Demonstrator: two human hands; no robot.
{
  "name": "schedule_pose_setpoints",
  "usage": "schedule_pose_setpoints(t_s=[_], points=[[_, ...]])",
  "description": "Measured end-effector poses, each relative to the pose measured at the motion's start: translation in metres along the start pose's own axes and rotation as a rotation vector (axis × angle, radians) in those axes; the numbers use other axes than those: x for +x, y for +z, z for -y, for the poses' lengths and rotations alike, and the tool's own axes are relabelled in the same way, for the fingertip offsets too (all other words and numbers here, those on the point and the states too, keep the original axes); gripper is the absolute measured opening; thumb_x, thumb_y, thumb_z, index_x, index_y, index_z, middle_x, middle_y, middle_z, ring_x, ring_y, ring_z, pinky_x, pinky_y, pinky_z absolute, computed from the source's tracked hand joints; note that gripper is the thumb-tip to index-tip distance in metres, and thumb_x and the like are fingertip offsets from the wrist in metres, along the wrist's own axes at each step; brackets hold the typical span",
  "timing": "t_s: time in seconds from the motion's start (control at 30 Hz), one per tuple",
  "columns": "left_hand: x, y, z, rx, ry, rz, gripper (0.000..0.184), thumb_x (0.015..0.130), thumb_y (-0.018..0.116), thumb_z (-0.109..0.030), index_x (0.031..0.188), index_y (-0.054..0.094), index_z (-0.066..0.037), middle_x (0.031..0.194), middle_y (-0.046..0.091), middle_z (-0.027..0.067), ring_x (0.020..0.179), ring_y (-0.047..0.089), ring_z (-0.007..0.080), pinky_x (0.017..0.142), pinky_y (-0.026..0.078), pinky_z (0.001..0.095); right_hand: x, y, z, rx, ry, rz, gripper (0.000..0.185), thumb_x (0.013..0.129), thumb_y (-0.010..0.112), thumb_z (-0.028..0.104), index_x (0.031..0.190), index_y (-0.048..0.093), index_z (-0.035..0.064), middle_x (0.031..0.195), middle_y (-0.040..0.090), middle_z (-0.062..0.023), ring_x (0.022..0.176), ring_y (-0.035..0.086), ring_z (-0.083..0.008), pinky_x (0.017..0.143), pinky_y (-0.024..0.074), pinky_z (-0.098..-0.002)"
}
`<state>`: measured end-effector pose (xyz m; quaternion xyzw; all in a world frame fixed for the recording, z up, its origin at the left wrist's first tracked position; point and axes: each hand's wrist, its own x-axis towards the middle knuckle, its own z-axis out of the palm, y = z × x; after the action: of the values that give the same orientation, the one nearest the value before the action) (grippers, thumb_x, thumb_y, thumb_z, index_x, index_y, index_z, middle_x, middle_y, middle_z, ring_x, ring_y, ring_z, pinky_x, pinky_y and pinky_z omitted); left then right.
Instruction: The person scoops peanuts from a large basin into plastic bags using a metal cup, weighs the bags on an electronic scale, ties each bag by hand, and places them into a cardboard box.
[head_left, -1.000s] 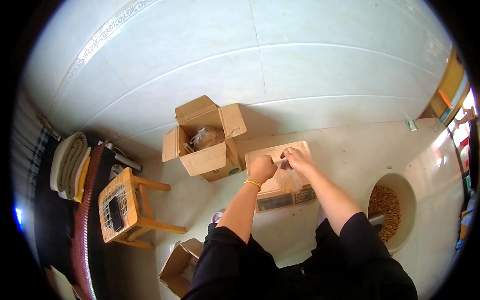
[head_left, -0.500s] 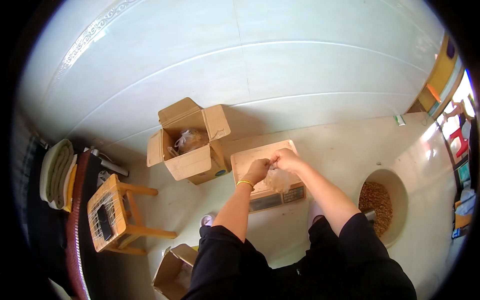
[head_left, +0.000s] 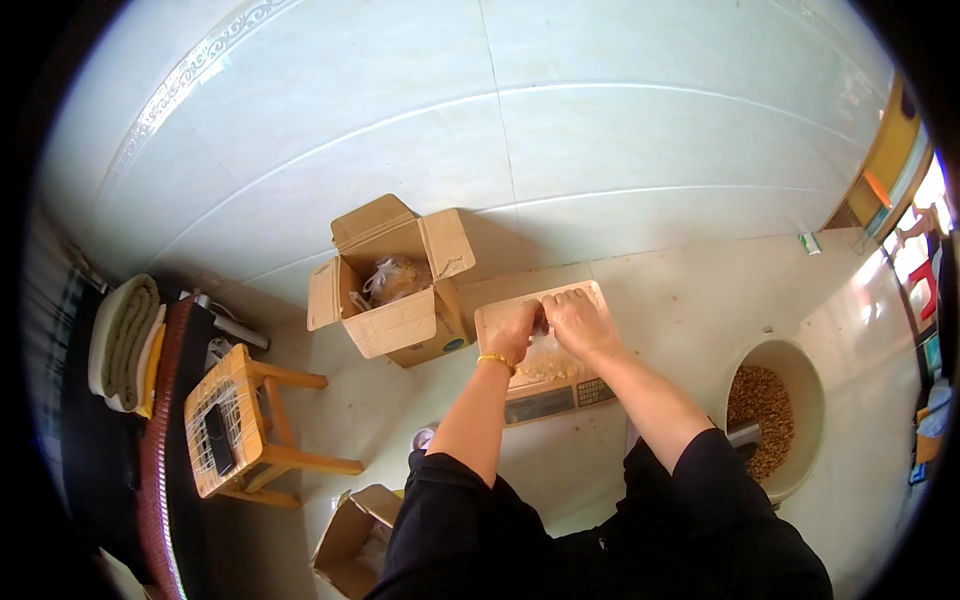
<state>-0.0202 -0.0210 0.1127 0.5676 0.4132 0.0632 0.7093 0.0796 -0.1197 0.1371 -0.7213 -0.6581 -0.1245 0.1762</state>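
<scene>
Both hands meet over the top of a clear plastic bag [head_left: 545, 362] with yellowish bits in its lower part. My left hand [head_left: 514, 332], with a yellow bracelet at the wrist, is closed on the bag's neck. Against it, my right hand [head_left: 578, 324] has its fingers bent round the same neck. The bag is above a flat scale [head_left: 492, 318], whose display and keypad face me. How the fingertips grip the plastic is partly hidden.
An open cardboard box [head_left: 392, 328] holding bagged goods stands left of the scale. Nearer me is another box [head_left: 340, 545]. A wooden stool [head_left: 283, 456] bears a black phone [head_left: 218, 438]. At right, a bucket [head_left: 808, 420] contains brown pieces and a scoop.
The hands have drawn together at the bag's neck, the right one now bent over it. The bag hangs lower and more hidden behind the hands. The camera view has shifted slightly.
</scene>
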Motion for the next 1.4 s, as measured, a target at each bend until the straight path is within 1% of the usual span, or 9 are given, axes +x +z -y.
schedule_pose_setpoints(t_s=[0.37,0.53,0.57,0.67,0.93,1.03,1.1,1.2,1.4], points=[[0.001,0.026,0.002,-0.024,0.246,-0.340,0.022,0.077,0.057,-0.022,0.070,0.064,-0.002,0.068,0.060,0.0055,0.061,0.049,0.0151,0.054,0.037,0.0304,0.005,0.021,-0.009,0.130,0.112,0.057,0.014,0.067,0.056,-0.006,0.079,0.054,0.0012,0.076,0.061,-0.0162,0.079,0.060,-0.0310,0.072,0.0458,-0.0402],[0.023,0.022,0.027,0.178,0.081,-0.595,0.018,0.076,0.054,-0.012,0.081,0.066,0.000,0.080,0.066,0.0143,0.073,0.061,0.0241,0.066,0.045,0.0332,-0.007,0.059,-0.015,0.265,0.280,0.007,0.014,0.068,0.054,-0.007,0.079,0.057,0.0014,0.078,0.062,-0.0177,0.077,0.061,-0.0332,0.069,0.0470,-0.0422],[0.053,0.004,0.069,0.242,0.298,-0.636,0.017,0.077,0.055,-0.012,0.081,0.065,0.000,0.076,0.065,0.0129,0.072,0.060,0.0232,0.065,0.045,0.0340,-0.016,0.067,-0.025,0.207,0.284,0.023,0.011,0.069,0.053,-0.005,0.077,0.058,0.0016,0.078,0.062,-0.0184,0.077,0.061,-0.0342,0.069,0.0471,-0.0432],[0.058,-0.013,0.086,-0.422,0.003,-0.685,0.014,0.079,0.054,-0.011,0.083,0.063,-0.001,0.071,0.061,0.0084,0.064,0.057,0.0189,0.057,0.043,0.0334,-0.048,0.077,-0.050,0.138,0.378,0.131,0.008,0.071,0.053,0.000,0.075,0.060,0.0019,0.080,0.062,-0.0194,0.078,0.061,-0.0352,0.069,0.0471,-0.0439],[0.060,-0.020,0.136,-0.664,-0.186,-0.684,0.009,0.082,0.054,-0.012,0.079,0.058,-0.004,0.067,0.057,0.0046,0.053,0.053,0.0142,0.047,0.040,0.0265,-0.122,0.155,-0.076,0.126,0.614,0.251,0.007,0.073,0.057,0.006,0.075,0.062,0.0028,0.076,0.062,-0.0174,0.075,0.062,-0.0302,0.065,0.0475,-0.0418],[0.061,-0.020,0.113,-0.702,-0.030,-0.602,0.010,0.085,0.053,-0.013,0.078,0.056,-0.007,0.067,0.056,0.0032,0.056,0.055,0.0144,0.049,0.044,0.0271,-0.087,0.152,-0.078,0.528,0.853,0.400,0.006,0.075,0.059,0.009,0.077,0.062,0.0039,0.077,0.062,-0.0117,0.074,0.061,-0.0229,0.061,0.0484,-0.0389],[0.063,-0.018,0.096,-0.396,0.133,-0.483,0.011,0.086,0.055,-0.016,0.082,0.060,-0.007,0.070,0.058,0.0044,0.059,0.057,0.0158,0.053,0.047,0.0269,-0.068,0.145,-0.070,1.603,1.265,0.023,0.013,0.081,0.053,0.010,0.085,0.061,0.0006,0.082,0.063,-0.0111,0.069,0.060,-0.0227,0.064,0.0505,-0.0355],[0.054,-0.005,0.069,0.042,0.382,-0.409,0.013,0.083,0.059,-0.017,0.085,0.063,-0.005,0.071,0.062,0.0076,0.061,0.059,0.0172,0.057,0.048,0.0274,-0.035,0.112,-0.042,2.053,1.158,-0.093,0.010,0.079,0.053,0.005,0.088,0.057,0.0033,0.086,0.059,-0.0067,0.078,0.057,-0.0171,0.066,0.0494,-0.0310],[0.034,0.002,0.045,0.528,0.552,-0.298,0.016,0.080,0.060,-0.013,0.090,0.063,-0.002,0.075,0.064,0.0107,0.062,0.059,0.0159,0.059,0.047,0.0286,-0.037,0.146,-0.015,1.027,0.659,0.226,0.018,0.079,0.058,0.009,0.093,0.061,-0.0006,0.084,0.064,-0.0126,0.078,0.061,-0.0220,0.068,0.0478,-0.0348]])
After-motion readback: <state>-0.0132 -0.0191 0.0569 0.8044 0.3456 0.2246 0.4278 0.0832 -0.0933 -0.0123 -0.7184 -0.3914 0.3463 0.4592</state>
